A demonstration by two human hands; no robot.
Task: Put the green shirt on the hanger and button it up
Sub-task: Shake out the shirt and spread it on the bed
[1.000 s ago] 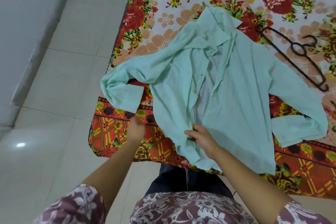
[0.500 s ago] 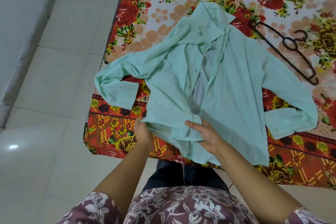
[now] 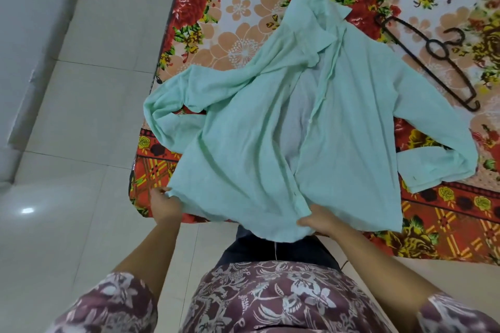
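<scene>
Our sleeves: we see the floral purple sleeves (image 3: 108, 303) at the bottom of the view, both forearms reaching forward over the tiled floor (image 3: 67, 143).
Left hand: our left hand (image 3: 163, 204) pinches the left corner of the hem, fingers closed on the cloth at the edge of the bed.
Right hand: our right hand (image 3: 320, 220) grips the hem near the front opening, closed on the fabric; the two hands are well apart, with the hem stretched between them.
Green shirt: the green shirt (image 3: 243, 157) lies front up on the bed, unbuttoned, its front panels parted so the inside back shows between them. The hem hangs slightly over the bed's near edge, the collar (image 3: 319, 24) points away from us, and the sleeves sprawl out to either side.
Bed: the floral bedsheet (image 3: 243, 21) carries both task things.
Hanger: the dark hanger (image 3: 433, 59) lies flat on the sheet just beyond the shirt's right shoulder, not touching any hand, and not yet inside the shirt.
Step in hand: we judge that we are spreading and straightening the shirt before hanging it.
Next move: we judge it calls for letting go of the hem, reaching far right for the hanger, and slipping it under the collar into the shoulders; buttoning comes after.
</scene>
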